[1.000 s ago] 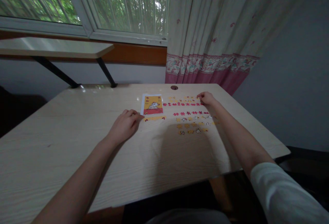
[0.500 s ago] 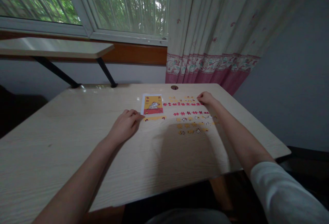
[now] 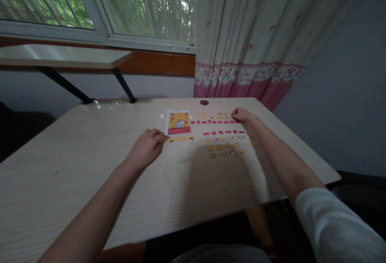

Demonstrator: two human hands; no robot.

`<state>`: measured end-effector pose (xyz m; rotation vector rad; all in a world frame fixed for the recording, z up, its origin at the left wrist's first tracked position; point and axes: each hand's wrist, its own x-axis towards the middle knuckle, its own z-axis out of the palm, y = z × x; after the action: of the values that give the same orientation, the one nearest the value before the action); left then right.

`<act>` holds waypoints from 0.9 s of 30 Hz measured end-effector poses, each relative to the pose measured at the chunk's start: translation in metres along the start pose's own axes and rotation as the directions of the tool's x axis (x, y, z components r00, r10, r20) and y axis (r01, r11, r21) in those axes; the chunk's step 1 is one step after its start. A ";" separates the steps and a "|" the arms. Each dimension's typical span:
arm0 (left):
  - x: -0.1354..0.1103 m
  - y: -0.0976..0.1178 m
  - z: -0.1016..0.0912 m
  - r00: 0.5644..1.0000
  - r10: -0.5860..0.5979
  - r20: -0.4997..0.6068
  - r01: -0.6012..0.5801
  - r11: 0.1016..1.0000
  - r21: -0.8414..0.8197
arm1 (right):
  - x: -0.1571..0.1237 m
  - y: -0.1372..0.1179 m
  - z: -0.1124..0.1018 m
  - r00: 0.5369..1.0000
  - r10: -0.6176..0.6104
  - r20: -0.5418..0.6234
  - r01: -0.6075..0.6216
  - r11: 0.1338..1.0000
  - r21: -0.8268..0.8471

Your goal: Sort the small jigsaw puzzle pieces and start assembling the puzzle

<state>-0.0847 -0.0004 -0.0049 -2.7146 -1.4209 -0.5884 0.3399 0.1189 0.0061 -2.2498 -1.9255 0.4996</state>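
Observation:
My left hand point(image 3: 147, 144) rests on the table, fingers loosely bent, its fingertips at the left end of a joined strip of yellow puzzle pieces point(image 3: 181, 138). Just above that strip lies a picture card point(image 3: 180, 128) showing a white animal on yellow and red. At the far right of the upper rows, my right hand point(image 3: 240, 114) pinches a small puzzle piece point(image 3: 232, 114), mostly covered by the fingers. Rows of loose yellow pieces point(image 3: 219, 147) lie below rows of red pieces point(image 3: 221, 132); more yellow ones lie near my right hand.
The pieces lie on a pale wooden table point(image 3: 120, 202). A raised shelf point(image 3: 66, 57) on dark legs stands at the back left. Behind the table are a window and a long curtain point(image 3: 235, 33). A round cable hole point(image 3: 204, 102) sits near the back edge.
Both hands stay in nearly the same places, and the pieces lie as before. The view has shifted very slightly.

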 end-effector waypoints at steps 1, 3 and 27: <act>0.000 0.000 0.000 1.000 0.002 0.002 -0.002 1.000 0.004 | -0.001 0.000 0.000 1.000 -0.006 -0.007 0.006 1.000 -0.003; 0.001 0.001 0.000 1.000 0.007 0.000 -0.007 1.000 0.011 | -0.002 0.001 0.001 0.999 -0.012 -0.037 0.012 1.000 -0.011; 0.001 0.000 0.000 1.000 -0.001 -0.005 0.001 1.000 -0.002 | 0.026 -0.038 -0.003 0.943 -0.332 0.015 0.329 0.926 -0.185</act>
<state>-0.0844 0.0005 -0.0048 -2.7122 -1.4209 -0.5968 0.3089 0.1507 0.0165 -1.9504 -2.3668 0.2635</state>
